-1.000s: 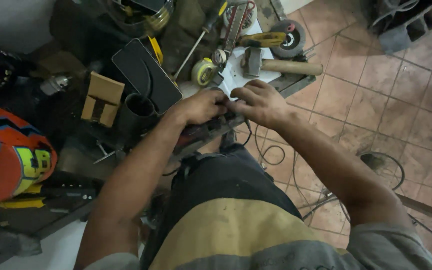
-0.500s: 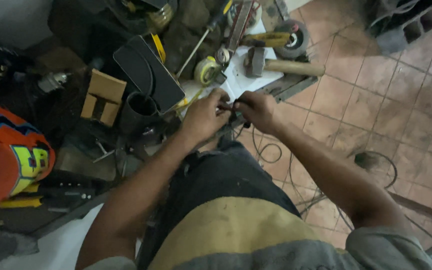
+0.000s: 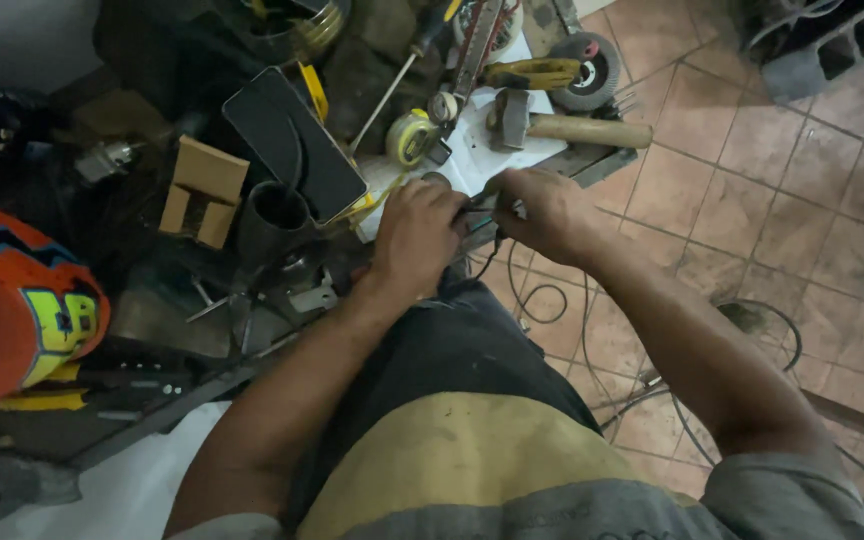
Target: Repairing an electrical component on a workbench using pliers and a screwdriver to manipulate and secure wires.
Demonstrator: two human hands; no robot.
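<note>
My left hand (image 3: 414, 232) and my right hand (image 3: 540, 208) meet at the edge of a cluttered workbench (image 3: 592, 160). Both pinch a small dark part (image 3: 479, 207) held between the fingertips. A thin black wire (image 3: 527, 300) hangs down from that spot toward the tiled floor. What the part is stays hidden by my fingers. A white sheet (image 3: 472, 155) lies on the bench just behind my hands.
On the bench lie a hammer (image 3: 562, 127), a yellow tape measure (image 3: 409, 136), a grinding disc (image 3: 592, 62), a screwdriver (image 3: 402, 68), a dark flat case (image 3: 294, 140), a cardboard piece (image 3: 202, 185) and a black cup (image 3: 274, 215). An orange-yellow helmet (image 3: 12, 300) sits left. Cables trail over the floor (image 3: 752, 200).
My hands came closer together and shifted slightly right along the bench edge. The fingers now pinch the small part between both hands rather than lying flat over it.
</note>
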